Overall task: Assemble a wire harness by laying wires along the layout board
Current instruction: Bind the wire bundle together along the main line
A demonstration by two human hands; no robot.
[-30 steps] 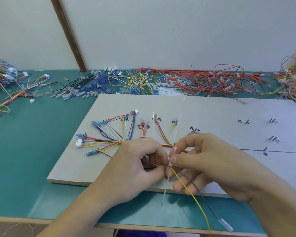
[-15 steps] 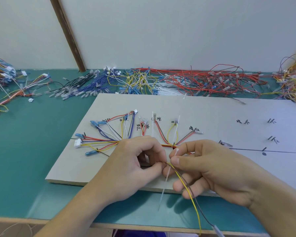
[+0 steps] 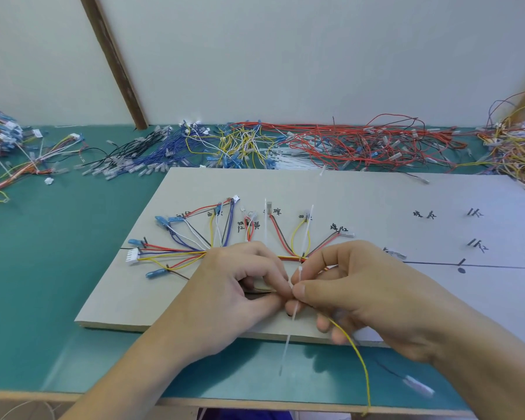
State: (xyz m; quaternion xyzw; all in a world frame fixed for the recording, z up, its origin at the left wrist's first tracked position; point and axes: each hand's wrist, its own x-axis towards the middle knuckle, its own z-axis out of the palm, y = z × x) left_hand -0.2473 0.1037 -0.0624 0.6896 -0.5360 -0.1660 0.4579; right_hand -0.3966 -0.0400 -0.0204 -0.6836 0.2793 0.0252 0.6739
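The layout board (image 3: 376, 201) lies flat on the desk (image 3: 43, 283), its near edge close to the desk's near edge. Laid wires (image 3: 194, 237) fan out over the board's left half. Near them, over the board's near edge, the left hand (image 3: 225, 295) and right hand (image 3: 370, 295) meet fingertip to fingertip at a cable tie (image 3: 294, 301). Loose wire piles (image 3: 315, 144) line the desk's far side, behind the board, against the wall (image 3: 285, 56).

a wire-harness assembly workbench; heaps of loose wires (image 3: 331, 144) on a green table (image 3: 43, 268); a marked layout board (image 3: 376, 201)
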